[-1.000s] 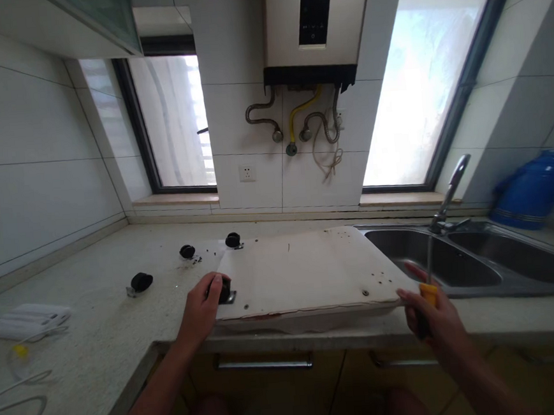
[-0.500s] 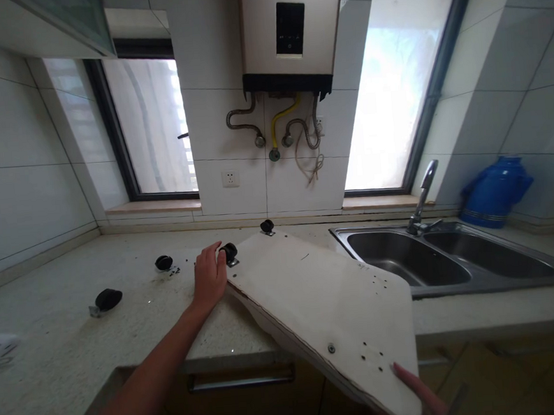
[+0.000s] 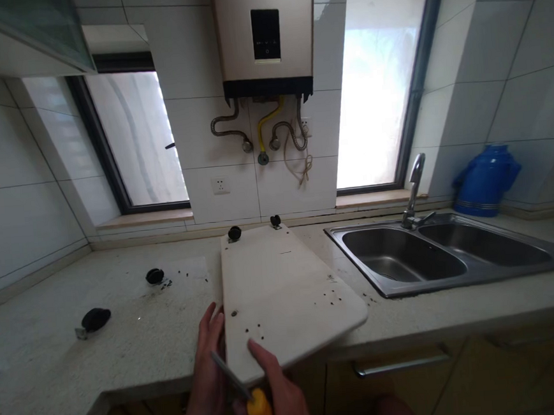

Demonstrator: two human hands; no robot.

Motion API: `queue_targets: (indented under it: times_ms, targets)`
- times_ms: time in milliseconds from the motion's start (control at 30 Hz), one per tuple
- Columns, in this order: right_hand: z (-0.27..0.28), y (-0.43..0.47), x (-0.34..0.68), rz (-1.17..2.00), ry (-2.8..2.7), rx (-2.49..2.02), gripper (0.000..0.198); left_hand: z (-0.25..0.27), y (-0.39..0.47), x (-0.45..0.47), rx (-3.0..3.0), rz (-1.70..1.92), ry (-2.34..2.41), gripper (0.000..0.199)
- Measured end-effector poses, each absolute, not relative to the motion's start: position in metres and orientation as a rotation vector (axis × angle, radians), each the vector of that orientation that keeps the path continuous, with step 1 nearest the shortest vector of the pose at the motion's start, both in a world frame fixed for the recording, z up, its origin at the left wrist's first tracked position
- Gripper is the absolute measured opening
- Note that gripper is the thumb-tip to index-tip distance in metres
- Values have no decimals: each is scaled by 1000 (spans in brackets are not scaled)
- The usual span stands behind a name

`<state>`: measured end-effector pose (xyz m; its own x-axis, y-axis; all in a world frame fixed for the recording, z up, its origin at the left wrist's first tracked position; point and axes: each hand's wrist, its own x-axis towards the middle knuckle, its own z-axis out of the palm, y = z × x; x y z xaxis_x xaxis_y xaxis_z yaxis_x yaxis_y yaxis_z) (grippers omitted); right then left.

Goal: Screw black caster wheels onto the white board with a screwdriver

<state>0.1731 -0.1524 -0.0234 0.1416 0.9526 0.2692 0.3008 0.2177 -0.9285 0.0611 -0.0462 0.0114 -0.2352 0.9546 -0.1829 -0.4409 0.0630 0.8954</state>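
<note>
1. The white board [image 3: 273, 281] has turned since half a second ago: two black casters [image 3: 234, 233] on it now stand at its end farthest from the hands, and bare holes [image 3: 260, 331] lie just beyond the right index finger.
2. The left hand [image 3: 209, 363] has left the caster for the board's near left edge, fingers extended.
3. The right hand [image 3: 280, 399] holds a yellow-handled screwdriver [image 3: 259, 410], index finger on the board.
4. So the caster-less end seems within easy reach (two loose casters [image 3: 96, 319] lie left of the left hand).
</note>
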Motion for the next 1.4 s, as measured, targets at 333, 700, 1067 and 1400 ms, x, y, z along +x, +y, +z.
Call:
queue_targets:
  times_ms: [333, 700, 1067, 1400]
  targets:
    - [3, -122, 169, 739, -1342, -1060, 69, 27, -27, 30, 605, 1423, 1028, 34]
    - [103, -17, 366, 354, -755, -1221, 37, 20, -6, 4, 1141, 1374, 1267, 53]
    - [31, 107, 386, 606, -764, -1585, 41, 59, 145, -111, 1327, 1437, 1940, 43]
    - [9, 127, 408, 526, -884, -1659, 38, 45, 189, -145, 1471, 1333, 2120, 53]
